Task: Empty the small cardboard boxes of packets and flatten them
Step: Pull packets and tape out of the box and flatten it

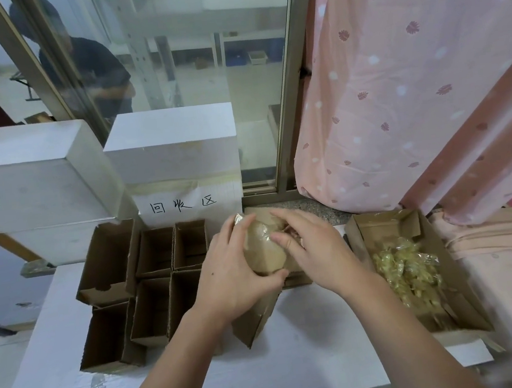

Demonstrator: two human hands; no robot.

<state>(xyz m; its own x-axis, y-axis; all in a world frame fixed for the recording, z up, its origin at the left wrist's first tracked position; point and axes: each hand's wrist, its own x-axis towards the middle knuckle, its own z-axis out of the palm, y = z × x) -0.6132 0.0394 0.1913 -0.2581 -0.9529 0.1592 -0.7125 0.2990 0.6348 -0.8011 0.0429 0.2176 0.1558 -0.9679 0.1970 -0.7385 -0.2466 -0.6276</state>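
At the centre of the frame, the left hand (229, 279) curls round a tan packet (264, 250) in clear wrap, thumb beneath it. The right hand (314, 251) pinches the packet's top edge. Under them lies a small cardboard box (256, 318) on the white tabletop (313, 340). Open boxes (150, 285) stand centre-left; a tray (474, 325) of yellowish packets (410, 272) sits at right.

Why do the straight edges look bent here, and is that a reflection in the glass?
Head view: the wide lens bows the window frame and white blocks; the glass looks hazy, a person dim behind or in it; both hands stay fairly sharp.
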